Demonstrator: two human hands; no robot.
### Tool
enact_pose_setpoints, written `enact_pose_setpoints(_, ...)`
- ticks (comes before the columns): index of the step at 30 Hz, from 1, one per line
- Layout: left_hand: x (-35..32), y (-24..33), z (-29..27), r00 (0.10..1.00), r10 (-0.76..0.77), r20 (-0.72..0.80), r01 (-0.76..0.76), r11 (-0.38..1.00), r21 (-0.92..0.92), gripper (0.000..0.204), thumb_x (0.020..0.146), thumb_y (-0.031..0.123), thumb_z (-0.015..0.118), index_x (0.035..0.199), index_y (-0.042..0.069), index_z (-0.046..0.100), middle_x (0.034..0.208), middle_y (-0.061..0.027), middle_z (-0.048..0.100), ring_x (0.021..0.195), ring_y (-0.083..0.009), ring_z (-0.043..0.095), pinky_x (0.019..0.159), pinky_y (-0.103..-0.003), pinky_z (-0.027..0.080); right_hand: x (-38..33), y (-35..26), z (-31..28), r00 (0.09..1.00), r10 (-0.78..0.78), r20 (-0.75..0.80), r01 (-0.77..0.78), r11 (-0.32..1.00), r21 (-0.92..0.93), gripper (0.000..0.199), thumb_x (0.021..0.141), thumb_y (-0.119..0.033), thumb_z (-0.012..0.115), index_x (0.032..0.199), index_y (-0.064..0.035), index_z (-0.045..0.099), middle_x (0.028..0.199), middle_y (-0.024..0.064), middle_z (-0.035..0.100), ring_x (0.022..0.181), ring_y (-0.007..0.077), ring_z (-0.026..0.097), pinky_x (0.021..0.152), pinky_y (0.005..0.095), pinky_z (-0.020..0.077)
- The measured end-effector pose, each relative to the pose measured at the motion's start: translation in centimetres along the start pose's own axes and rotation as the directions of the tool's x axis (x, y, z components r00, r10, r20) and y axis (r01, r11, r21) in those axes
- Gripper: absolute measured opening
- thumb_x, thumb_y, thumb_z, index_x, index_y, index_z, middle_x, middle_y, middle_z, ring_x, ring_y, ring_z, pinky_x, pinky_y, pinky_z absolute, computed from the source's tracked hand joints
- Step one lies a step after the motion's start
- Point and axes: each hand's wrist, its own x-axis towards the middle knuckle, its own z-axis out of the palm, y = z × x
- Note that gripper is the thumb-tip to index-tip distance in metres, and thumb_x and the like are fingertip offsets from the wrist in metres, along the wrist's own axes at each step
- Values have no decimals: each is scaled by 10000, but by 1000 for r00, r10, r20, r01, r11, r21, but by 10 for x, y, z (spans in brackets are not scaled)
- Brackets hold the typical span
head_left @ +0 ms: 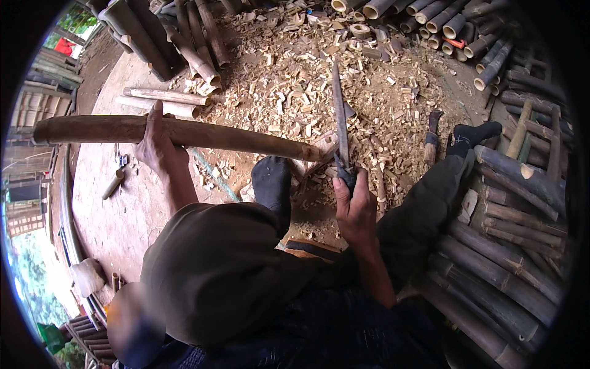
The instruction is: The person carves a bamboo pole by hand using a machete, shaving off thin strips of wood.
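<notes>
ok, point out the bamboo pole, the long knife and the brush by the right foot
bamboo pole (233, 136): head view, mid-shaft, right of the left hand (155, 147) gripping it.
long knife (339, 111): head view, middle of the blade above the right hand (355, 206).
brush (431, 138): head view, on the band above its bristles.

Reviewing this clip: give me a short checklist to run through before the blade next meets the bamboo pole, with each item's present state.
1. Left hand grips the bamboo pole firmly: ok, fingers wrapped over it.
2. Right hand closed on the long knife handle: ok, blade points up and away from the body.
3. Pole's near end supported: cannot tell, it ends by the black-socked foot, contact unclear.
4. Left hand clear of the blade: ok, well apart along the pole.
5. Feet clear of the blade: not ok, the foot sits close beside it.
6. Footing: not ok, bamboo chips litter the ground.
</notes>
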Motion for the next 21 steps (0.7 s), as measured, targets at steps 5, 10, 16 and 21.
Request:
enact_pose_setpoints(5,24,-13,-11,999,-42,-5,41,995,-92,258,771,80,853,916,-84,718,882,-106,674,750,-168,621,684,-348,552,1,40,42,990,128,66,-114,976,-186,340,1020,-329,567,1066,-1,490,780,258,656,741,459,669,595,503,513)
enact_pose_setpoints(10,8,-15,-1,998,-37,59,39,999,-36,272,820,123,808,990,-70,718,885,-117,683,769,-184,651,710,-342,559,-3,87,52,943,268,197,-165,891,-424,400,1018,-380,549,1099,8,500,794,269,681,759,469,677,622,498,552)
enact_pose_setpoints(16,25,-5,-33,957,-74,280,100,992,-79,373,866,138,748,1167,-43,622,919,-131,684,828,-223,687,765,-351,562,7,1,21,998,-60,7,61,998,-25,324,989,-231,631,1141,16,484,731,238,645,683,453,659,572,497,502)
enact_pose_setpoints(21,23,-19,-13,957,-76,278,111,987,-113,394,850,113,736,1182,-35,585,908,-135,681,848,-232,682,809,-366,556,-1,89,56,945,272,180,-156,862,-482,442,1019,-387,527,1218,4,470,855,300,680,761,472,682,679,579,528)
